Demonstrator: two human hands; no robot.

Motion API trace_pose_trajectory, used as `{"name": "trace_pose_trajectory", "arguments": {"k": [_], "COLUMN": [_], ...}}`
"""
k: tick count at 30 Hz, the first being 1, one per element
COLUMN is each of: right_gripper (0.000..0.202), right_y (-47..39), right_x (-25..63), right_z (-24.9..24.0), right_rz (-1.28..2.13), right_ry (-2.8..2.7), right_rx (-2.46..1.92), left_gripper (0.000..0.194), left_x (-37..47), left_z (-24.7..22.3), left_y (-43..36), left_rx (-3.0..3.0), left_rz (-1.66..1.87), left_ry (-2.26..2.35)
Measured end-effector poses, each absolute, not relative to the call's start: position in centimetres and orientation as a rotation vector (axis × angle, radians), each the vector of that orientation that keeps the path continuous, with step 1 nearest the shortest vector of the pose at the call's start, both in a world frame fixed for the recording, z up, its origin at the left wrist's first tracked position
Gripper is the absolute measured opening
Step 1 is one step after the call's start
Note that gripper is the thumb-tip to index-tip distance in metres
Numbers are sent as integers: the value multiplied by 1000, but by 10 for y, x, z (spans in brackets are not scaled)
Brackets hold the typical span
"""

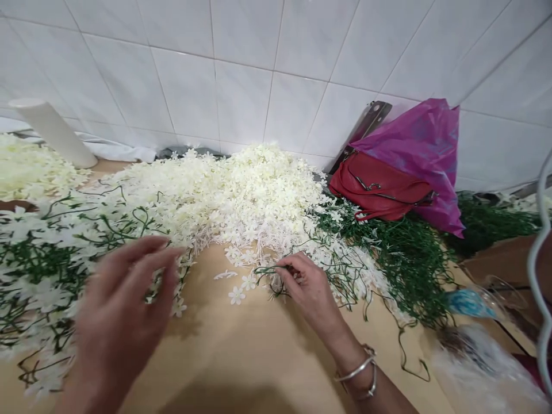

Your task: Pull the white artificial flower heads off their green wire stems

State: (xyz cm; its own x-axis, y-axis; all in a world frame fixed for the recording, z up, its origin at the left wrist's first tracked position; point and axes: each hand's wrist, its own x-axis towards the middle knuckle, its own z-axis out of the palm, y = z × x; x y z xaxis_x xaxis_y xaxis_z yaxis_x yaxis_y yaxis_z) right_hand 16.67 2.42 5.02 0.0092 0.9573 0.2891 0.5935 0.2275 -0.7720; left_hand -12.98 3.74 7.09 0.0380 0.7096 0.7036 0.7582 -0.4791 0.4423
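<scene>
Over the left side of the table, my left hand (125, 305) is slightly blurred, its thumb and fingers apart with nothing seen between them. Beside and beneath it spread white artificial flowers on green stems (47, 287). My right hand (308, 287) pinches a thin green plastic stem (265, 269) between thumb and fingertips, just above the table. Loose white flower heads (237, 295) lie to the left of those fingertips. Past both hands rises a large heap of cream-white flower heads (267, 184). More stemmed white flowers (345, 264) lie right of my right hand.
A pile of green stems (409, 270) covers the right side. Behind it, a red bag (382, 184) and a purple plastic bag (431, 138) lean near the tiled wall (241, 34). A white cylinder (54, 132) stands back left. Clear plastic (483, 368) and a white cable (537, 270) are at right.
</scene>
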Motion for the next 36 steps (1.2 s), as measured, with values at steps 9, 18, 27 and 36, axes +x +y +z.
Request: {"name": "trace_pose_trajectory", "arguments": {"k": [9, 18, 27, 36], "right_gripper": [8, 29, 17, 12], "right_y": [18, 18, 18, 17], "right_x": [133, 143, 157, 131], "right_z": [31, 16, 28, 43], "right_rz": [761, 620, 547, 504], "right_ry": [-1575, -1855, -1952, -1999], "right_rx": [-1374, -1479, -1528, -1201], "left_gripper": [27, 21, 29, 15], "left_x": [-60, -69, -67, -63], "left_z": [9, 7, 3, -4], "left_y": [44, 42, 41, 38], "left_rx": [-2852, -2742, -2737, -3114], "left_rz": [-1464, -1934, -1837, -1707], "left_ry": [-1485, -1968, -1909, -1631]}}
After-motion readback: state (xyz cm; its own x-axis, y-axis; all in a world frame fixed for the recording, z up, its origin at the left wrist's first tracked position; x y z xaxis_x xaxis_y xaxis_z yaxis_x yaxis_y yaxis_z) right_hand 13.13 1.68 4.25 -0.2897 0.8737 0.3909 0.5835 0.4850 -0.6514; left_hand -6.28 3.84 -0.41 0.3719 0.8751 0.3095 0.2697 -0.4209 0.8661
